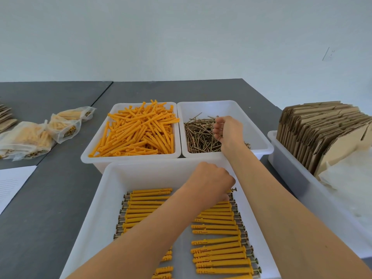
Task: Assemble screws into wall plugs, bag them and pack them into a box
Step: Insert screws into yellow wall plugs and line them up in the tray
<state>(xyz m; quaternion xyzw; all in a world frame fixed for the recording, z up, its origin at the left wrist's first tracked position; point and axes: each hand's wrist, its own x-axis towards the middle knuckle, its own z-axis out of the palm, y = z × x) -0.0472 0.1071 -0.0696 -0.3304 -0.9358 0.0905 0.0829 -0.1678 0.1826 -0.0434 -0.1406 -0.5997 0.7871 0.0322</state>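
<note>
Right hand over far-right bin, fingers curled, pinching screws; left hand curled over assembled plugs in near tray, grip hidden; plugs' long axes run left-right, right-row screw heads rightward

A pale, bare wall fills the upper half, evenly lit with soft light. Below it stand two dark grey tables, butted together at a seam. A faint mark on the wall at right may be a socket.

Grey table under four white tubs, filled bags, paper sheet.
</note>
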